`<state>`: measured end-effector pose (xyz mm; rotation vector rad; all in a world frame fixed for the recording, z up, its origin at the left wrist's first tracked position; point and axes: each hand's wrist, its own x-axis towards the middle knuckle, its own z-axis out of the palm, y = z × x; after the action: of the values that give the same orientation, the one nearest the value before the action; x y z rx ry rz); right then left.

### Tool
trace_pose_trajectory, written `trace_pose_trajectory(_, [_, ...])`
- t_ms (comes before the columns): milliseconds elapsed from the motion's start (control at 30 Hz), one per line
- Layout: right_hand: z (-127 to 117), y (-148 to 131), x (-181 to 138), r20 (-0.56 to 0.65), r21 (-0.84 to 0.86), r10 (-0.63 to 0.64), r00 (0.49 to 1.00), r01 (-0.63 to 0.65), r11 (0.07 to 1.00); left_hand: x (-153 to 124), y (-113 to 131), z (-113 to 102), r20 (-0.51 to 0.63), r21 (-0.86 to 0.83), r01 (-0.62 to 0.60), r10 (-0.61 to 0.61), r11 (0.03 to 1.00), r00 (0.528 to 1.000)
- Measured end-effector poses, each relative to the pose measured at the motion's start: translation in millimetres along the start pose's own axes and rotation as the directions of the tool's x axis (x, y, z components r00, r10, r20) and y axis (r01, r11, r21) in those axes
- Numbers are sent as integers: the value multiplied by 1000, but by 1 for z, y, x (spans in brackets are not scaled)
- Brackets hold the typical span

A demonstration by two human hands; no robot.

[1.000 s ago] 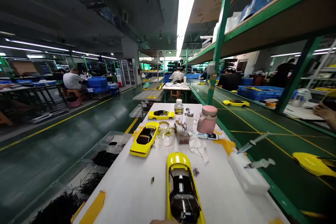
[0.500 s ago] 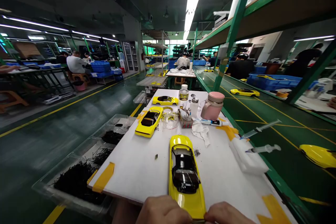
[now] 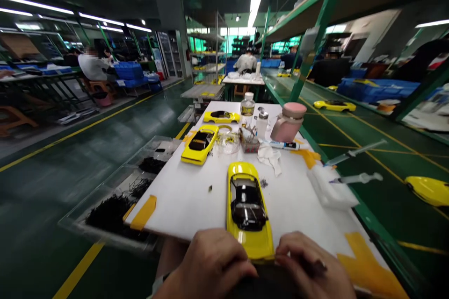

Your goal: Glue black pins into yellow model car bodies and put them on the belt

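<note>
Since glossy yellow model-car body (image 3: 248, 209) looks light, kinda slick, grab sides; left hand (image 3: 214, 261), right hand (image 3: 312, 264) at near end, fingers curled, can't tell if clamped.

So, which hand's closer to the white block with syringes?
Right. The right hand is this side of the white block, at the near right corner of the glossy yellow car; the left hand is farther, at its left corner.
</note>
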<state>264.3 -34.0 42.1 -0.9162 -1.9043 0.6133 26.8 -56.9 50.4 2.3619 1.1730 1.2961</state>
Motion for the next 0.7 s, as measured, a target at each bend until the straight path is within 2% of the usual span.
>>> trace_pose_trajectory(100, [-2,-1,1,-93,9,137,986,-137,991,-1,-2,-7,48,-102,144,-140,984,989])
trace_pose_trajectory(167, [0,0,1,-130,-13,185,974,-189,982,-3,-8,-12,67,-175,281,-273,944,960])
trace_pose_trajectory(233, [4,2,2,-145,-38,185,972,-192,981,-7,-16,-14,46,-244,439,-442,864,896])
trace_pose_trajectory(333, [12,9,3,-141,-80,107,984,-119,990,-12,-29,-11,-37,-356,594,-646,721,762])
trace_pose_trajectory(400, [18,13,4,-133,-120,50,990,-67,991,-12,-35,-7,-60,-440,620,-710,650,702])
trace_pose_trajectory(467, [23,16,5,-122,-161,4,992,-24,987,-10,-39,-3,-52,-513,613,-734,601,677])
trace_pose_trajectory(700, [27,15,11,-59,-226,-79,995,64,972,-5,-43,4,2,-580,599,-735,551,678])
